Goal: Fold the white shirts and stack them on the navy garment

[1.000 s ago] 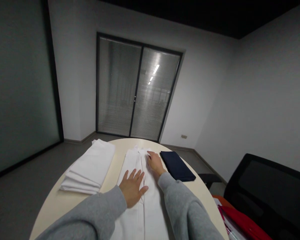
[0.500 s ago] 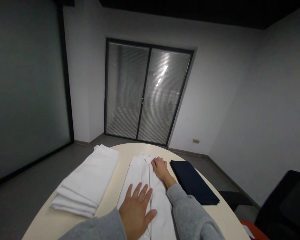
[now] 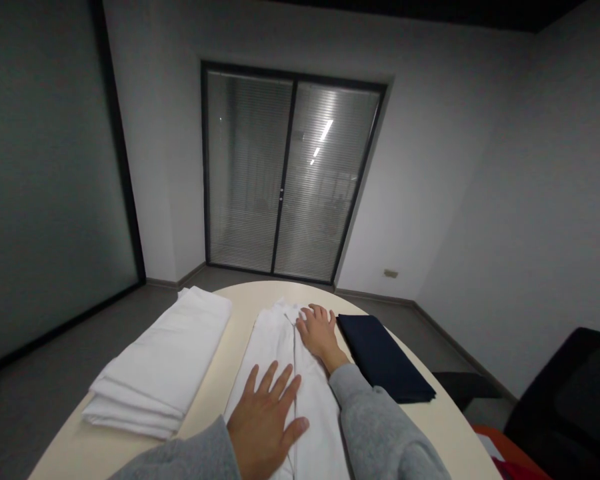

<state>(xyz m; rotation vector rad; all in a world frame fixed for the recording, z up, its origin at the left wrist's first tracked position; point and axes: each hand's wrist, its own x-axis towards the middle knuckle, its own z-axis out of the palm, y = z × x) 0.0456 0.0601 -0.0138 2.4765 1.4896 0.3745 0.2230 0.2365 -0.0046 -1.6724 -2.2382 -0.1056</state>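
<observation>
A white cloth garment (image 3: 263, 340), folded lengthwise into a long strip with a seam down its middle, lies on the round table in front of me. My left hand (image 3: 264, 421) rests flat on its near part, fingers spread. Farther up, my right hand (image 3: 319, 331) lies on the far right end with its fingers apart. Neither hand grips the cloth. To the left is a folded stack of white cloth (image 3: 165, 360). A folded dark navy cloth (image 3: 386, 357) lies to the right of my right forearm.
The round cream table (image 3: 220, 380) has a curved edge on both sides and at the far end. A black chair (image 3: 570, 400) stands at the right, near an orange item (image 3: 510, 447). Beyond the table is a glass door with blinds (image 3: 285, 180).
The fingers of my right hand have straightened and spread on the far end of the garment. My left hand stays flat on the cloth. The view has shifted slightly.
</observation>
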